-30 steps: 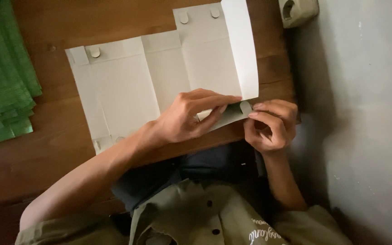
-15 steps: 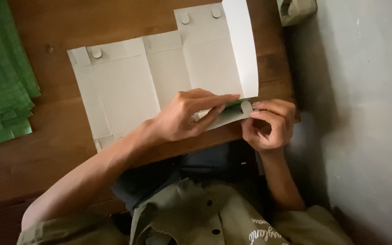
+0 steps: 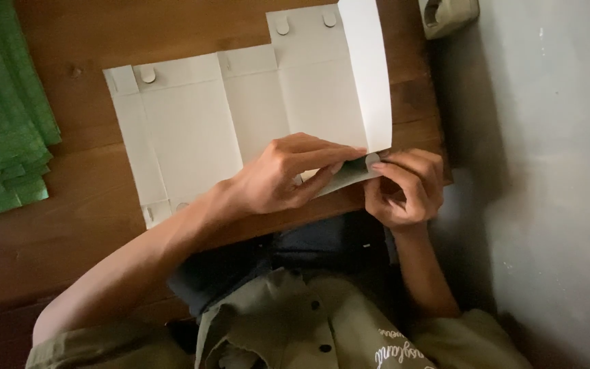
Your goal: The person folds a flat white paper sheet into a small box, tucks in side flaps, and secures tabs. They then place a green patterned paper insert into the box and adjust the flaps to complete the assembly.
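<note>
A flat white cardboard box blank (image 3: 199, 130) with creased panels and small round tabs lies on the brown wooden table (image 3: 69, 225). Its right panel (image 3: 367, 68) is folded up and stands on edge. My left hand (image 3: 288, 174) presses flat on the blank's near right corner, fingers stretched toward the fold. My right hand (image 3: 404, 188) is at the table's edge, pinching a small flap (image 3: 360, 167) at that same corner, whose underside shows green.
A stack of green flat sheets (image 3: 1, 137) lies at the table's left side. A pale object (image 3: 448, 14) sits at the table's top right corner. A grey floor (image 3: 554, 171) runs along the right. My lap and olive shirt fill the bottom.
Almost nothing moved. My right hand's fingers shifted slightly on the corner flap while the left hand kept pressing the blank.
</note>
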